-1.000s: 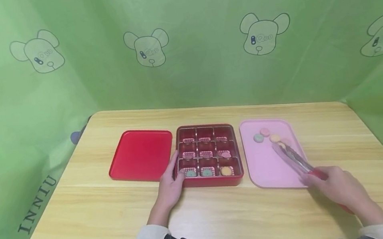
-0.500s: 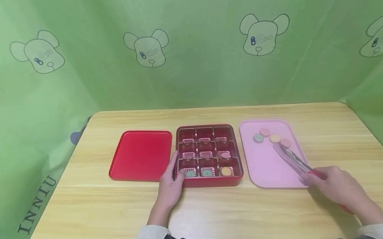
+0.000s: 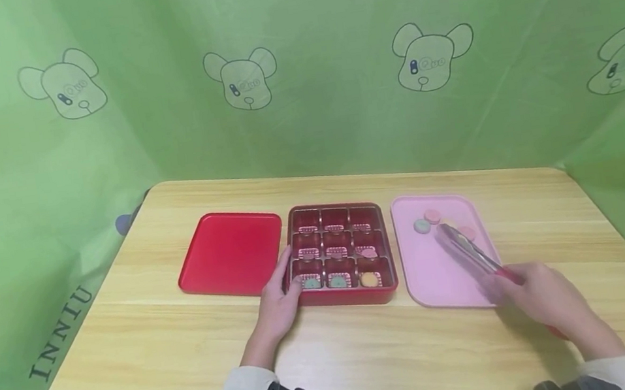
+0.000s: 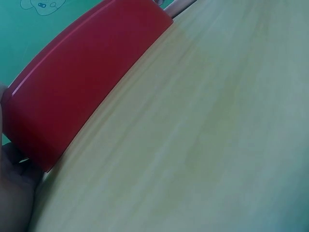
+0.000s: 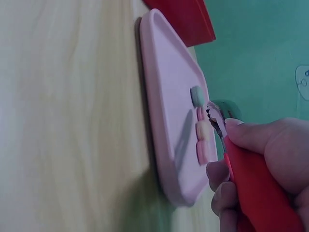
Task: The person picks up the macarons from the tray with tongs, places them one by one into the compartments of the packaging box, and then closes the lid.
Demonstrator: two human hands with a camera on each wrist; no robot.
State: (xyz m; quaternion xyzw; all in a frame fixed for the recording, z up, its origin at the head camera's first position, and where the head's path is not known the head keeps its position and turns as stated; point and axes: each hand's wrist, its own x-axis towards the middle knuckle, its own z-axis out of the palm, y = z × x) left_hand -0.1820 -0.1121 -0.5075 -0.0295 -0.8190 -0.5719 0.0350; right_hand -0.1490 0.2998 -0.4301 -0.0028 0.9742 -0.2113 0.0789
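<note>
My left hand (image 3: pixel 278 305) grips the front left corner of a red box (image 3: pixel 346 294) with a divided insert. In its front row lie two green macarons (image 3: pixel 337 281) and a yellow macaron (image 3: pixel 369 279); a pink macaron (image 3: pixel 368 252) sits in the middle row's right compartment. My right hand (image 3: pixel 539 297) holds tongs (image 3: pixel 477 255) with red handles over a pink tray (image 3: pixel 430 278). The tongs' tips are by the yellow macaron (image 5: pixel 204 130) on the tray, partly covering it in the head view. A green macaron (image 5: pixel 197 96) and two pink macarons (image 5: pixel 203 152) lie around it.
A red lid (image 3: pixel 231 255) lies on the wooden table (image 3: pixel 369 359) to the left of the box. The tray stands close to the box's right side. Behind the table hangs a green curtain (image 3: pixel 334 133).
The tongs have shifted slightly left and up over the tray, from beside the right pink macaron to the yellow one. My left hand and the box have stayed put.
</note>
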